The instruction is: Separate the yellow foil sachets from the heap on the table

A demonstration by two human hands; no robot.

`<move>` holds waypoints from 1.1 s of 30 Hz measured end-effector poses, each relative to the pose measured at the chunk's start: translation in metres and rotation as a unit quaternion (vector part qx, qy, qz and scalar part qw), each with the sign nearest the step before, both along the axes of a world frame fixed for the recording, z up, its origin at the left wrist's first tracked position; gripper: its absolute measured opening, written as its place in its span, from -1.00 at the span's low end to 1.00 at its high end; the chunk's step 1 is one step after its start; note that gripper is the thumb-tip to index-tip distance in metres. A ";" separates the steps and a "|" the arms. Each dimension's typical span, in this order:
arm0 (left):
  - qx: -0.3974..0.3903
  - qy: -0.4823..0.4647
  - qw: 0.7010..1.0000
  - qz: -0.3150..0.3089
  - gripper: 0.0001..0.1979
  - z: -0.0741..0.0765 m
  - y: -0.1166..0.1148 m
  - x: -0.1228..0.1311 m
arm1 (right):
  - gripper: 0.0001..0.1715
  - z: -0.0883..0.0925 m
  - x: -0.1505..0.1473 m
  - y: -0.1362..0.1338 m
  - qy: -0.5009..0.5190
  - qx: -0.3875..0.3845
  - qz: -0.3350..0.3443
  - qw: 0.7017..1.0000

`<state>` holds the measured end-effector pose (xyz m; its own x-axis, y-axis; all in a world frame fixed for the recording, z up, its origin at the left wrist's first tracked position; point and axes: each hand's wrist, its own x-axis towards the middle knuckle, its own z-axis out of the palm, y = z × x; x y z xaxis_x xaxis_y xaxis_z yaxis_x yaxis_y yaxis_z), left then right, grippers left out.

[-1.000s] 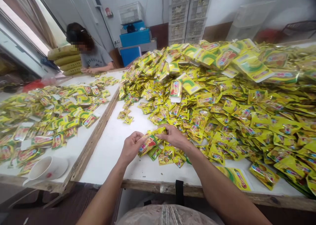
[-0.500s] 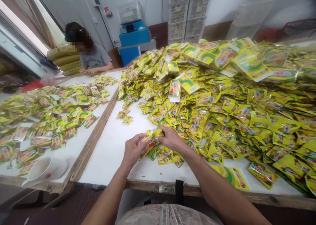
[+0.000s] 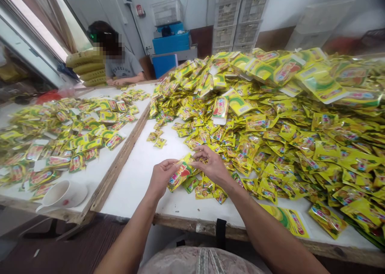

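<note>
My left hand (image 3: 162, 178) is closed on the lower left side of a small yellow printed carton (image 3: 179, 177) with red and green artwork, held tilted just above the white table. At the carton's upper right end, my right hand (image 3: 210, 165) has its thumb and forefinger around the edge, while its other fingers are raised and bent. Under and beside the carton lie a few shiny yellow sachets (image 3: 204, 190). A great heap of such sachets (image 3: 255, 145) spreads to the right of my hands, with flat cartons (image 3: 221, 109) lying on top.
A wooden strip (image 3: 126, 153) divides the table (image 3: 132, 189). Left of it are many filled-looking cartons (image 3: 76, 161) and a white cup (image 3: 61, 195). Across the table sits another person (image 3: 120, 67). Plastic crates (image 3: 227, 21) and blue boxes (image 3: 171, 44) stand behind.
My right hand's fingers have loosened and lifted from the carton's end, showing more of its printed face. My left hand keeps its hold. The whole view has shifted slightly.
</note>
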<state>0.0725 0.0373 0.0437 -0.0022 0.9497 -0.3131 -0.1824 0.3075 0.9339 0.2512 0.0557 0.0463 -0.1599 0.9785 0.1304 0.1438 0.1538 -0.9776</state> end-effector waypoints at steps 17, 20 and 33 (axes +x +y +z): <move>0.045 0.030 0.999 -0.004 -0.64 -0.005 -0.001 -0.003 | -0.53 0.001 -0.013 -0.011 0.030 -0.085 0.070 0.993; 0.064 0.036 0.997 -0.003 -0.63 0.000 0.000 0.005 | -0.47 0.001 -0.015 -0.010 0.021 -0.085 0.091 0.992; 0.144 0.556 0.742 0.346 -0.42 0.062 0.036 -0.112 | -0.36 -0.015 0.016 0.003 -0.383 0.121 0.088 0.912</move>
